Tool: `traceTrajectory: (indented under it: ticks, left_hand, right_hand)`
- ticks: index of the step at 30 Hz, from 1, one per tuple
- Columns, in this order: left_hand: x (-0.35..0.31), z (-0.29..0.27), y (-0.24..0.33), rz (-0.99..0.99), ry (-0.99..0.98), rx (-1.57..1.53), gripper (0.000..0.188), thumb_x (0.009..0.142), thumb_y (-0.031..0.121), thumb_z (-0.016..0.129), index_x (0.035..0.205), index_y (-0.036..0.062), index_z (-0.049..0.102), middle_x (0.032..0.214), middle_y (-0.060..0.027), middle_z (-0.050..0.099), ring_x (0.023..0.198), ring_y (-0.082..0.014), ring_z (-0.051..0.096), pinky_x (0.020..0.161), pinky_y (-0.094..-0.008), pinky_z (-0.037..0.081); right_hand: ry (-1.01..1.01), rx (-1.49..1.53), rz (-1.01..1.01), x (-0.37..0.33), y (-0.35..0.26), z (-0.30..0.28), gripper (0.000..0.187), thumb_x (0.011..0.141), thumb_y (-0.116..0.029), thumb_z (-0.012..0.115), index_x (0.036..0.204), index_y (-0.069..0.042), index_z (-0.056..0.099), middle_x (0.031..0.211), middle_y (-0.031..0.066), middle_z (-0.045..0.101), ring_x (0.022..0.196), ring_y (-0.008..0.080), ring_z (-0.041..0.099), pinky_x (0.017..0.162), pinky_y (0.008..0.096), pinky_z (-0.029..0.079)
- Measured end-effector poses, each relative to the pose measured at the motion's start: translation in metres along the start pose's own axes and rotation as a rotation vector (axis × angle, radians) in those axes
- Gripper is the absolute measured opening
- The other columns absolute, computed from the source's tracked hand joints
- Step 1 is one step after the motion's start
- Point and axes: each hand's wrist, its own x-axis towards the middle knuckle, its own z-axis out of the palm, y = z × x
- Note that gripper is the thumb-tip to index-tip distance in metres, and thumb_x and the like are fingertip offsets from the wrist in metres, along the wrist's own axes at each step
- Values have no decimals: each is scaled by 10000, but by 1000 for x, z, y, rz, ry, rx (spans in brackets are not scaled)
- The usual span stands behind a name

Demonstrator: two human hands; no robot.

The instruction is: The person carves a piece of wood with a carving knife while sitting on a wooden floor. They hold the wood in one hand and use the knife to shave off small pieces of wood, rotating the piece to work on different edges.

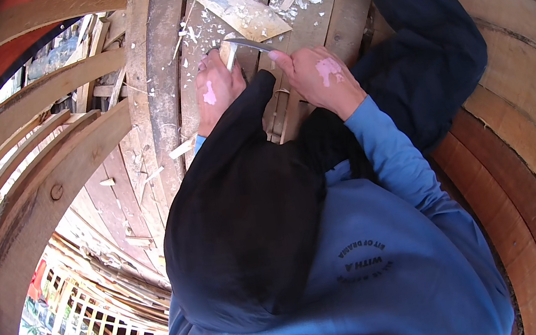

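My left hand (217,87) is closed round a short piece of pale wood (228,51) that stands up out of its grip. In my right hand (323,79) is a knife, its curved metal blade (249,44) pointing left and meeting the upper end of that wood. The knife's handle is hidden inside my fingers. Just beyond both hands lies a flat wooden board (247,16) with a pointed end, its far part darkened. White wood shavings (299,2) are scattered round it on the planks.
I sit on a plank floor (161,66), my legs in dark trousers (419,50) bent on either side of the work. Curved wooden ribs (55,190) rise on the left. A planked wooden wall (516,132) curves up on the right. Wood offcuts (183,147) lie left of my leg.
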Motion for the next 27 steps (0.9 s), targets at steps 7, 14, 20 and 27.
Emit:
traceTrajectory:
  ticks: [7, 14, 20, 27]
  left_hand:
    - [-1, 3, -3, -7, 23, 32, 213, 899, 105, 649, 985, -64, 552, 831, -325, 638, 823, -510, 662, 713, -554, 523]
    - [-4, 11, -9, -84, 54, 78, 210, 932, 145, 644, 950, -37, 540, 819, -327, 633, 815, -504, 663, 704, -561, 514]
    - [-10, 9, -15, 107, 1, 69, 261, 903, 146, 661, 1008, -59, 539, 881, -347, 631, 854, -541, 641, 803, -586, 495]
    - [-11, -4, -11, 104, -6, -94, 349, 840, 92, 675, 1098, -93, 530, 918, -368, 591, 921, -572, 581, 829, -572, 485]
  right_hand:
    - [122, -79, 47, 1, -4, 22, 576, 1046, -465, 484, 801, 2, 718, 838, 247, 708, 849, 438, 689, 812, 520, 531]
    - [134, -12, 30, 17, 1, 41, 673, 1064, -503, 420, 827, 49, 724, 880, 315, 692, 905, 497, 668, 861, 557, 515]
    - [106, -10, 119, 46, 14, 46, 694, 1052, -535, 427, 889, 71, 724, 891, 323, 694, 933, 495, 670, 898, 553, 510]
    - [105, 68, 66, 82, 30, -28, 800, 1047, -604, 400, 790, 108, 659, 730, 319, 612, 770, 490, 634, 785, 532, 493]
